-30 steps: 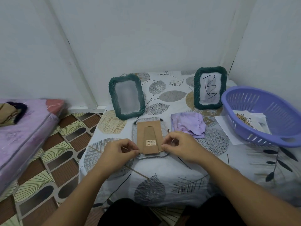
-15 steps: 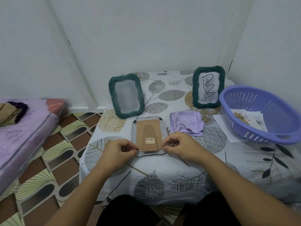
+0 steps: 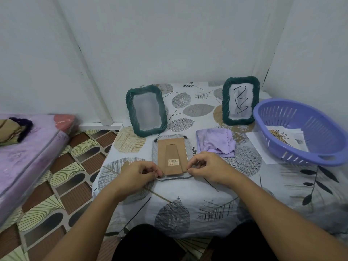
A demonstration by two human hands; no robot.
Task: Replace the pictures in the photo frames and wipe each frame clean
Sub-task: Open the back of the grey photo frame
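Your left hand (image 3: pixel 138 175) and right hand (image 3: pixel 208 166) each pinch a near corner of the brown backing board (image 3: pixel 172 156) on the face-down frame (image 3: pixel 169 178) lying on the desk (image 3: pixel 188 196). Just right of that frame lies the purple cloth (image 3: pixel 216 141). Behind it stand two green frames (image 3: pixel 146 110), and the basket (image 3: pixel 301 129) sits further right.

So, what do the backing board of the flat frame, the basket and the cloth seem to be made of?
Backing board: probably cardboard or thin fibreboard; matt brown, flat, with a barcode sticker and a cut-out stand flap.
Basket: looks like moulded plastic; uniform purple, slightly glossy, with slotted walls.
Cloth: seems to be soft fabric, perhaps microfibre; lilac, crumpled, with a wavy edge.
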